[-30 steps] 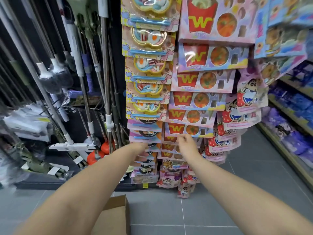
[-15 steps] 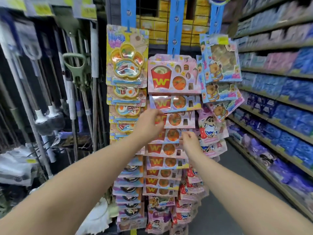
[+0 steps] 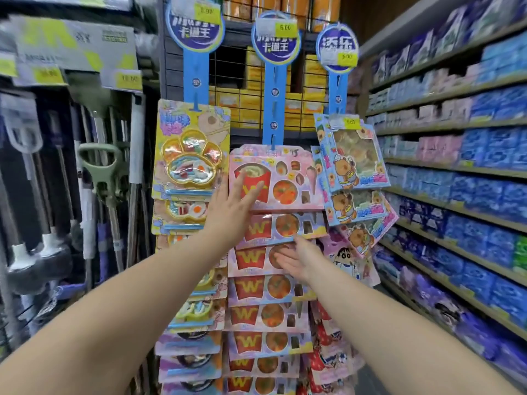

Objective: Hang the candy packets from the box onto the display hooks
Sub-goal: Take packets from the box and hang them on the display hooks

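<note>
Three blue hanging strips carry candy packets. The middle strip (image 3: pixel 273 109) holds a column of pink packets with red fries boxes; the top pink packet (image 3: pixel 288 178) hangs just under bare strip. My left hand (image 3: pixel 232 208) lies flat with spread fingers on the top packet's lower left part. Lower down, my right hand (image 3: pixel 296 259) reaches palm-up with open fingers under the edge of the second pink packet (image 3: pixel 285 226). Neither hand grips anything. Yellow paw-tray packets (image 3: pixel 189 155) fill the left strip, blue bear packets (image 3: pixel 353 158) the right one. No box is in view.
Mops and brooms (image 3: pixel 105 178) hang at the left, close to the yellow packets. A long shelf of blue and purple packs (image 3: pixel 462 195) runs along the right of the aisle. Yellow boxes behind a wire grid (image 3: pixel 248 89) stand behind the strips.
The view has swung up from the floor and the cardboard box to the top of the strips. Both hands have climbed the pink column from its low packets to its top ones.
</note>
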